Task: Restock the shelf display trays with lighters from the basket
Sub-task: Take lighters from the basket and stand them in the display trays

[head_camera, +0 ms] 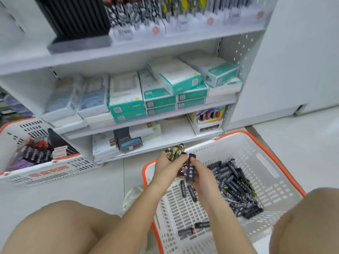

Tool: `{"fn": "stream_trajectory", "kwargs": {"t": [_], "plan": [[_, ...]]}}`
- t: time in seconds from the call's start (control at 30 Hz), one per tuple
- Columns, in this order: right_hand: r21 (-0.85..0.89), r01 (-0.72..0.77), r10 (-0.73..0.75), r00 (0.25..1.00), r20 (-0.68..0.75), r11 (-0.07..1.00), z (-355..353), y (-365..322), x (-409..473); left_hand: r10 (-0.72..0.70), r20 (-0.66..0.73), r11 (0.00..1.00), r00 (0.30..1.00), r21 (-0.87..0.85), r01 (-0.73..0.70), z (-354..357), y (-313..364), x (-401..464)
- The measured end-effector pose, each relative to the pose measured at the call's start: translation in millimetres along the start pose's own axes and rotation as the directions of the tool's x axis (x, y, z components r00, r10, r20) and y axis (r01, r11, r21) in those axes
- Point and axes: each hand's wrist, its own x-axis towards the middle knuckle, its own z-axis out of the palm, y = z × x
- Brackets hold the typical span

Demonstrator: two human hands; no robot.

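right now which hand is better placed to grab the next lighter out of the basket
Probably the right hand. It holds only one black lighter and hangs over the white basket, nearest the lighter pile. The left hand already grips a full bunch of lighters.

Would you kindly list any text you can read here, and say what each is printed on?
"100": teal box on the middle shelf.
White characters on the black lighter in the right hand: too blurred.
Red characters on the left basket: too blurred.
Shelf price tags: unreadable.
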Motion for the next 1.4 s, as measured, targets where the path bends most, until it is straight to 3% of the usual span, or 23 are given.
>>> {"fn": "stream_trajectory", "kwargs": {"t": [0.1,0.3,0.47,0.6,0.9,1.03,1.1,1.27,1.4], "plan": [[-0.072,0.146,-0.142,0.988,0.060,0.987,20,-42,-12,0.120,0.090,0.992,0.989,-0.033,-0.118,-22,54,-2],[-0.261,0.439,-0.395,0.896,0.204,0.860,75,-116,-31,0.355,0.097,0.932,0.930,-0.121,-0.343,-79,136,3],[-0.302,0.576,-0.467,0.807,0.362,0.760,119,-162,-41,0.460,0.032,0.861,0.887,-0.261,-0.437,-123,159,8],[-0.339,0.717,-0.557,0.691,0.460,0.609,148,-190,-47,0.493,-0.023,0.823,0.870,-0.311,-0.475,-147,161,13],[-0.383,0.887,-0.616,0.457,0.641,0.259,213,-228,-57,0.498,-0.163,0.739,0.852,-0.434,-0.515,-191,169,15],[-0.360,0.910,-0.681,0.396,0.616,0.204,248,-253,-60,0.488,-0.247,0.707,0.837,-0.451,-0.545,-211,165,13],[-0.395,0.912,-0.678,0.361,0.640,0.113,267,-265,-59,0.486,-0.265,0.693,0.833,-0.465,-0.552,-222,165,10],[-0.477,0.830,-0.566,0.254,0.785,-0.289,312,-275,-46,0.489,-0.289,0.658,0.823,-0.497,-0.566,-239,168,5],[-0.448,0.726,-0.415,0.243,0.876,-0.521,330,-276,-31,0.485,-0.291,0.642,0.825,-0.521,-0.562,-245,172,3]]}}
